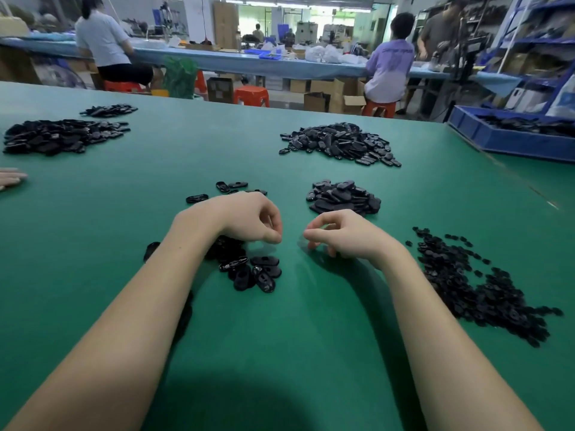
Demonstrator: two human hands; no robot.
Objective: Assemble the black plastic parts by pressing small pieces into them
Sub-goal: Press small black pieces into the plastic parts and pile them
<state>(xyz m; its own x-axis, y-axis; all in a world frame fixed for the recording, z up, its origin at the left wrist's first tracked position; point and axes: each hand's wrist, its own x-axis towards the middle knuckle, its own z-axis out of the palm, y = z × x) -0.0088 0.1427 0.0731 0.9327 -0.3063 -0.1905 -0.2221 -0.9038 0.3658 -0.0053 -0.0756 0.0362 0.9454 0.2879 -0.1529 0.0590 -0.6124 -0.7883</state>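
Observation:
My left hand [249, 219] hovers over a small heap of black oval parts [249, 272] on the green table [280, 337]. Its fingers are curled, the thumb tip meets the index finger, and I see nothing between them. My right hand [339, 233] is a little to the right, fingers curled downward with the tips touching the mat, and nothing shows in it. A spread of small black pieces [479, 287] lies right of my right forearm. A neat stack of black parts [342, 197] sits just beyond my right hand.
Larger piles of black parts lie at the far centre [339, 143] and far left [62, 135]. A blue tray [510, 138] of parts stands at the right edge. Another person's hand [11, 178] rests at the left edge. People sit at a bench beyond.

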